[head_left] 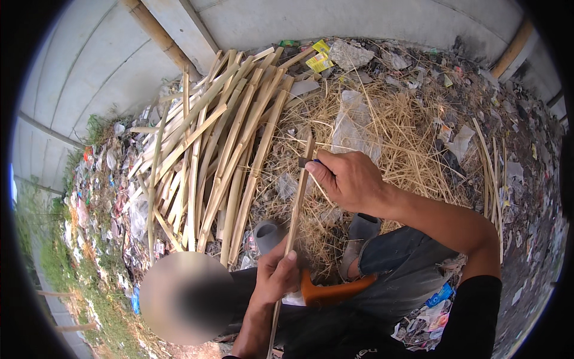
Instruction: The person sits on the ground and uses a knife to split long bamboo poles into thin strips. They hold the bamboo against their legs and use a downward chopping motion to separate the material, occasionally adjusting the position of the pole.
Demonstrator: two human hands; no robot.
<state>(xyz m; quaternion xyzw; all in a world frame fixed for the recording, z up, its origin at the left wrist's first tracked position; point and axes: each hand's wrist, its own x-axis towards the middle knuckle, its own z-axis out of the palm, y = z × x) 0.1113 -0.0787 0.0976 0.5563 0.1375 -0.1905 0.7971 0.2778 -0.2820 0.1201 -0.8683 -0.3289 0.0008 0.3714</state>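
Note:
A long, narrow bamboo strip (296, 209) slants upward from my lap, its far end over the straw-covered ground. My left hand (278, 276) is wrapped round its lower part, thumb lying along the strip. Farther up, my right hand (353, 179) is closed on a small knife whose short dark blade (303, 162) lies across the strip near its far end. Most of the knife's handle is hidden by the fingers. A thin sliver of bamboo hangs below the right hand, beside the strip.
Many split bamboo strips (209, 149) lie heaped at the left. Straw-like shavings (412, 155) cover the ground ahead, with rubbish around. More thin strips (491, 179) lie at the right. A pale wall (359, 21) stands behind. An orange curved piece (335, 292) is between my legs.

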